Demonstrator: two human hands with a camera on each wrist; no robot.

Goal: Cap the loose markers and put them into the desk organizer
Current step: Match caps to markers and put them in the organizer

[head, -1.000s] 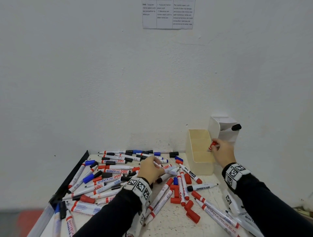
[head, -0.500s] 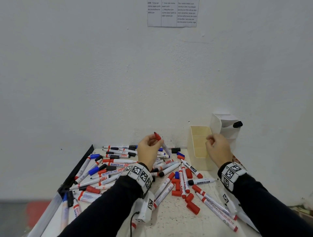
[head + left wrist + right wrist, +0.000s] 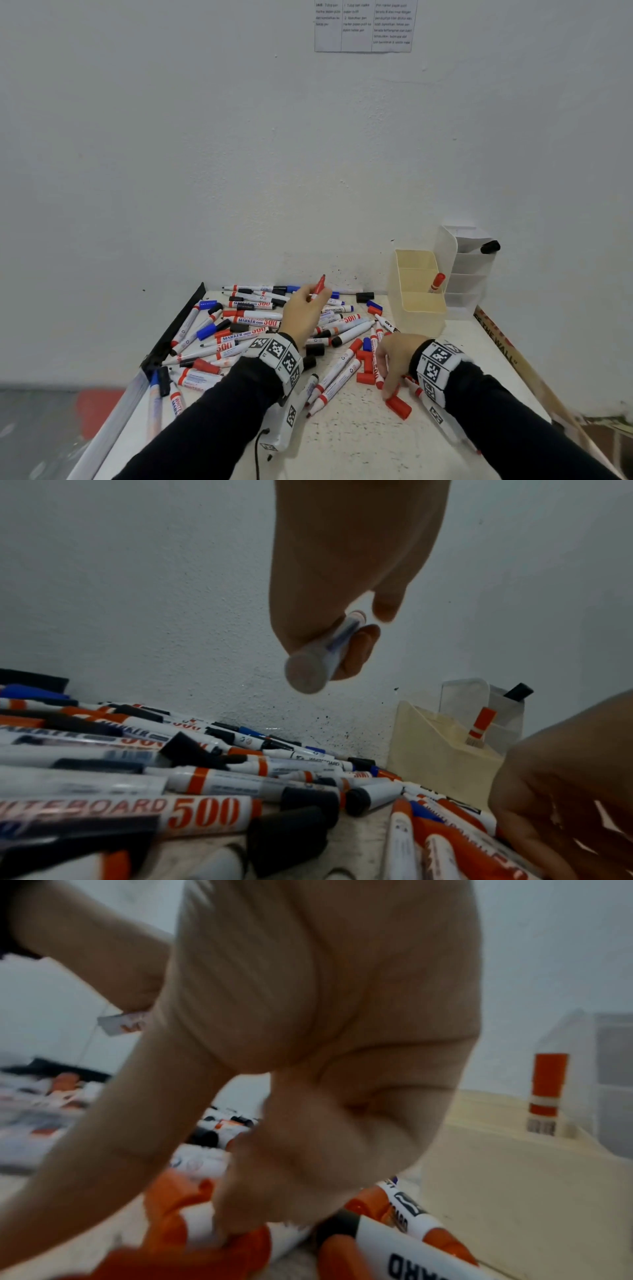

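Right, far left: a black strip [image 3: 178, 325] runs along the table's left edge, with a few markers lying against it
Pile: loose markers [image 3: 253, 322] in red, blue and black lie scattered over the white table [image 3: 359, 445], some capped, some bare-tipped, black caps among them
Left hand: the left hand [image 3: 303, 313] is raised above the pile, fingers curled round a red marker [image 3: 318, 287]; its uncapped red tip points up toward the wall, and the wrist view shows the butt end [image 3: 306, 674] sticking out below the fingers
Middle: more red-banded markers and loose red caps [image 3: 364, 368] lie between the two hands
Right hand: the right hand [image 3: 397, 361] is down on the table among them, fingertips pointing down at a red cap [image 3: 397, 406]; the wrist view is blurred, so I cannot tell whether it has pinched anything
Organizer: the cream desk organizer [image 3: 416, 308] stands against the wall at the table's right rear, and one capped red marker [image 3: 436, 282] leans upright in a middle compartment
Far right: a white tiered holder [image 3: 466, 270] stands just beside it, touching or nearly so, with a black cap [image 3: 490, 247] poking out near the top
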